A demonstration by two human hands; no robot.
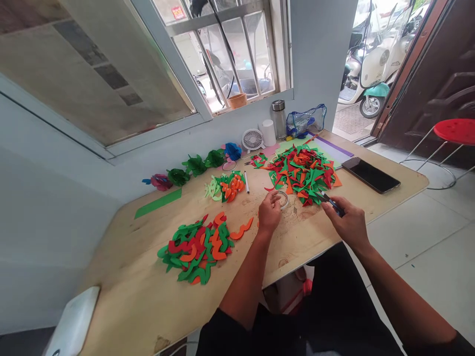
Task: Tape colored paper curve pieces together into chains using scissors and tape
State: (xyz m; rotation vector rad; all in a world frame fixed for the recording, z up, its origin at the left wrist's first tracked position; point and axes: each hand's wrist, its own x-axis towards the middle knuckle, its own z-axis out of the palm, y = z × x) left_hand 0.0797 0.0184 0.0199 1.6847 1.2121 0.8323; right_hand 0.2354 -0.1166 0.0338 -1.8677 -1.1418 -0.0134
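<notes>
A smartphone (371, 175) lies right of the cutout pile (304, 174).

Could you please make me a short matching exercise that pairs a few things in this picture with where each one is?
Things:
1. Phone
2. Roll of tape
3. Blue-handled tool
4. Fan

Places:
A. Standing by the wall under the window
B. Held in the right hand
C. Lying flat at the table's right end
D. Beside the left hand

Right pairs: 1-C, 2-D, 3-B, 4-A.
</notes>
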